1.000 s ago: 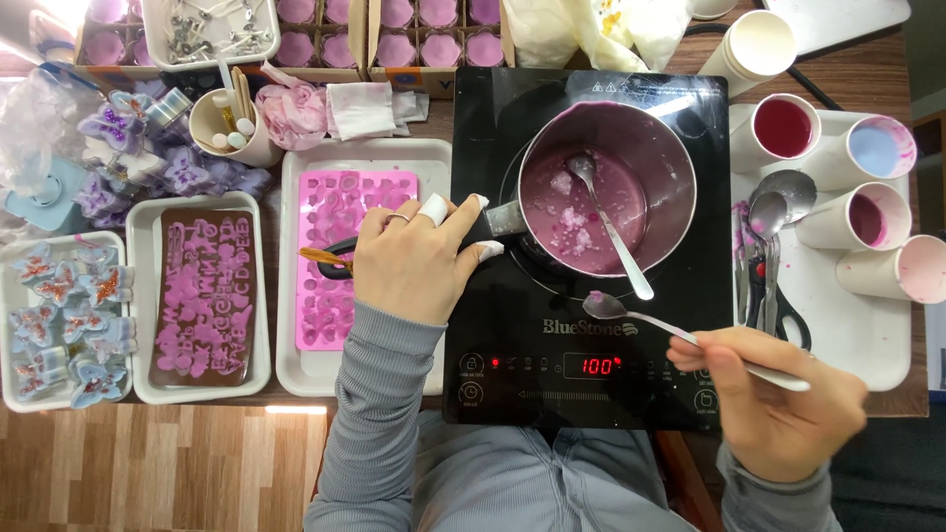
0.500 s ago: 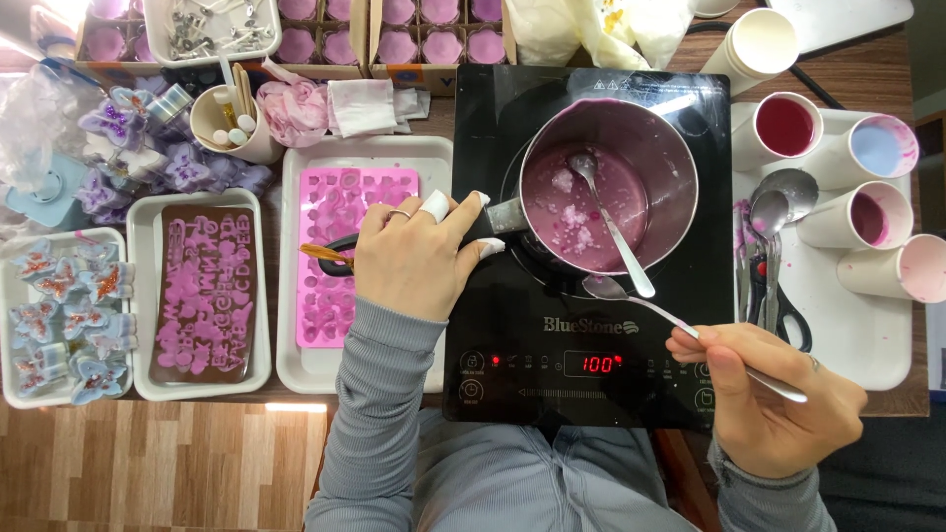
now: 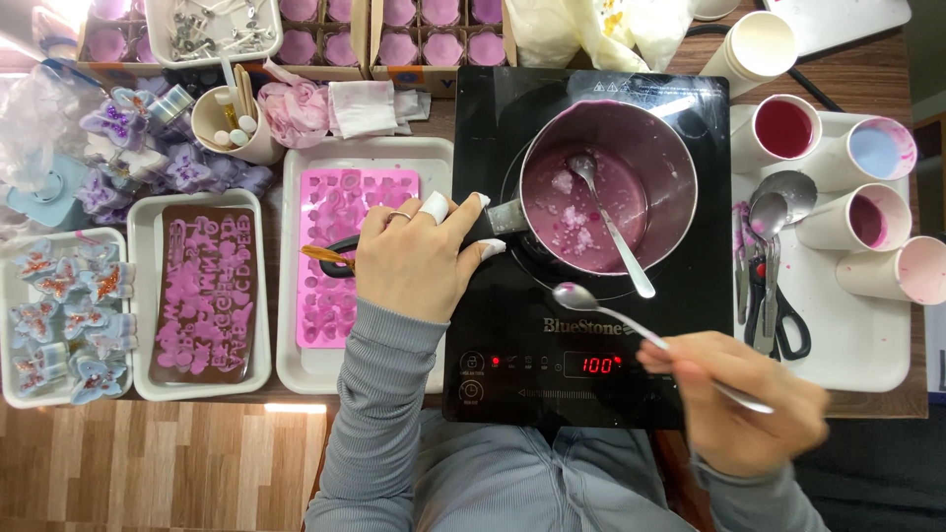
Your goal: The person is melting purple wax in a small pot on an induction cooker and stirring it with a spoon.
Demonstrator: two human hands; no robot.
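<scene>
Floor (image 3: 148, 463): wood-look planks laid in light and brown tones, seen at lower left. Table (image 3: 867, 69): dark brown wood, seen at the right edge. Light: a bright glare is cast at upper left (source unseen).

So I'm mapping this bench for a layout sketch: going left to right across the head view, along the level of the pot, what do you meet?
Tray of butterfly shapes → brown letter mould → pink mould → left hand on the pot handle → saucepan of purple liquid → spare spoons and scissors → paper cups.
</scene>
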